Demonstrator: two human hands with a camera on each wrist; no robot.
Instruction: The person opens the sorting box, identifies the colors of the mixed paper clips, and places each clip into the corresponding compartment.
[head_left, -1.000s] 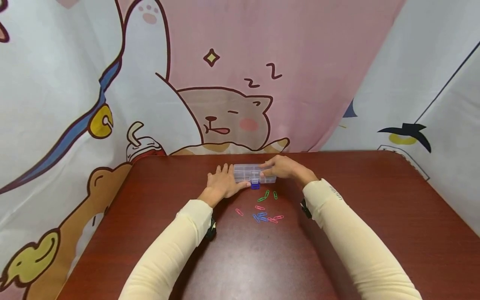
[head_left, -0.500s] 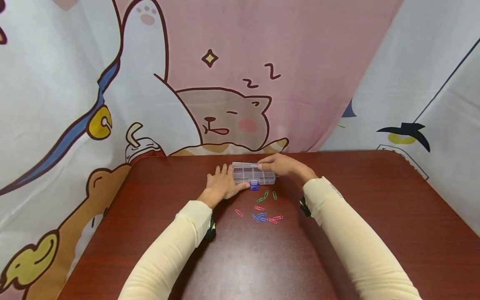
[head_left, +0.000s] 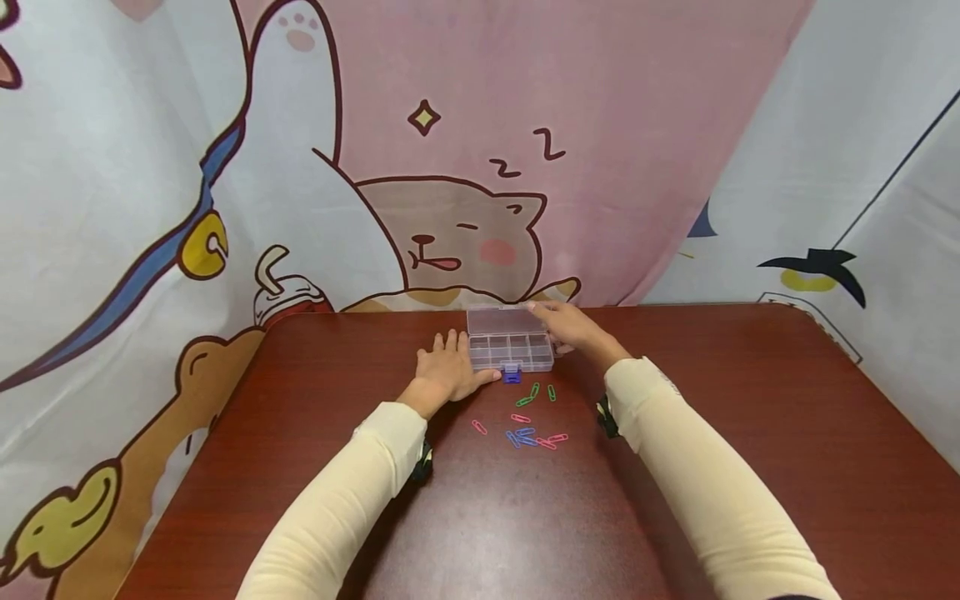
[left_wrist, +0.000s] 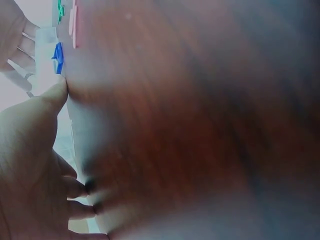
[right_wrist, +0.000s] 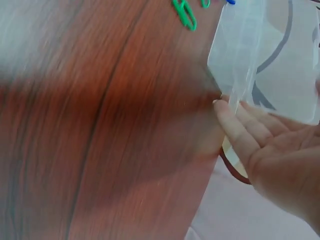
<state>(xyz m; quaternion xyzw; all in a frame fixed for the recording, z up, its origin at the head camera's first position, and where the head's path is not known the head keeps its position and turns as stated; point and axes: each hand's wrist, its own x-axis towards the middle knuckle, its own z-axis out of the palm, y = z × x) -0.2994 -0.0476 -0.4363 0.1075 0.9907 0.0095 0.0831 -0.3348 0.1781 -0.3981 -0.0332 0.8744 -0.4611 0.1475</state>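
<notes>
A clear plastic compartment box (head_left: 491, 353) stands near the table's far edge, its lid (head_left: 498, 322) raised at the back. A blue latch (head_left: 512, 377) shows at its front. My left hand (head_left: 446, 368) rests flat against the box's left end, fingers spread, thumb stretched along the front toward the latch. My right hand (head_left: 573, 325) is at the right end; its thumb touches the lid's upper corner. In the right wrist view its fingers (right_wrist: 237, 132) lie fairly straight beside the box; the thumb is mostly out of frame. Several green, pink and blue paper clips (head_left: 525, 437) lie in front.
The dark red wooden table (head_left: 337, 375) extends to both sides and toward me. A printed cloth (head_left: 622, 167) with cartoon animals hangs right behind its far edge.
The lid has swung up and back from nearly closed, uncovering the compartments. My right hand has followed it backward at the right end. The left hand and the clips have stayed put.
</notes>
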